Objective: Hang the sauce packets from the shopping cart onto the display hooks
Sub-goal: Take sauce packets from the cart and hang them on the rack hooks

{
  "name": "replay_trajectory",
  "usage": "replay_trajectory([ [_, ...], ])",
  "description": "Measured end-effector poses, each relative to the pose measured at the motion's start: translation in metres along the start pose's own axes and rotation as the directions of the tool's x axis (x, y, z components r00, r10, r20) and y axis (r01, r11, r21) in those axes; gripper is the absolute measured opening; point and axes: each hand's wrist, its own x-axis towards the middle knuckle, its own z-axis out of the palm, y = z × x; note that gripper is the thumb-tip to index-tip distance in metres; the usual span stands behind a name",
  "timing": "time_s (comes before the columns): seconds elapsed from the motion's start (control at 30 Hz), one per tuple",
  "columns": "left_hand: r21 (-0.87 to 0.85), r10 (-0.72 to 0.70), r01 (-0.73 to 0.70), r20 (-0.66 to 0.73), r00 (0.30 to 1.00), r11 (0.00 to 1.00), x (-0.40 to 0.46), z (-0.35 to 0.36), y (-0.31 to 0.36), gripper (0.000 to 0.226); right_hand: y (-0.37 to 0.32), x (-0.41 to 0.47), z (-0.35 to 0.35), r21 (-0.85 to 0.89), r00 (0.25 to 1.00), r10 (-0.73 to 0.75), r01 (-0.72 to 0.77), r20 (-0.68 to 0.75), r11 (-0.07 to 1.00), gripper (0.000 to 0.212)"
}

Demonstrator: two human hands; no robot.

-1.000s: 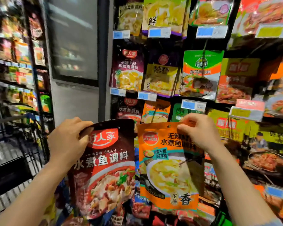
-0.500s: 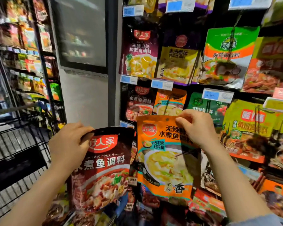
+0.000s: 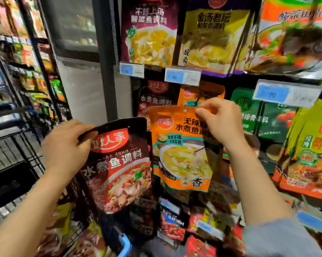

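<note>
My left hand (image 3: 67, 147) grips the top left corner of a dark brown and red sauce packet (image 3: 119, 169), held upright in front of the display. My right hand (image 3: 219, 121) pinches the top right edge of an orange sauce packet (image 3: 178, 151) with a small hang hole near its top. The orange packet is raised just in front of a matching orange packet (image 3: 199, 93) hanging on the display. A matching dark packet (image 3: 154, 97) hangs to the left of that one. The hooks themselves are hidden behind packets and price tags.
The black wire shopping cart (image 3: 13, 151) stands at the left, with more packets low in its basket (image 3: 86, 242). Price tags (image 3: 182, 76) jut out above the hanging rows. Green and yellow packets (image 3: 308, 141) fill the right side. A grey pillar (image 3: 86, 93) stands left of the display.
The view has moved closer to the display and dipped lower. Both hands have risen slightly with their packets, the orange one now nearer the hanging orange packet.
</note>
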Motion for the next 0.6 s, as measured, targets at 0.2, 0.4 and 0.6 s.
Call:
replay_trajectory([
  [0.2, 0.107, 0.008, -0.003, -0.04, 0.999, 0.994, 0.018, 0.022, 0.006, 0.031, 0.032, 0.036, 0.022, 0.168, 1.0, 0.019, -0.018, -0.005, 0.986, 0.014],
  [0.4, 0.155, -0.004, 0.016, -0.082, 0.997, 0.988, 0.023, 0.031, 0.009, 0.018, 0.045, 0.067, 0.041, 0.334, 0.997, 0.081, -0.08, 0.01, 0.939, 0.014],
  [0.6, 0.203, 0.01, 0.011, -0.104, 0.995, 0.979, 0.019, 0.031, 0.01, 0.017, 0.05, 0.086, 0.05, 0.449, 0.995, 0.094, -0.098, 0.032, 0.888, 0.013],
])
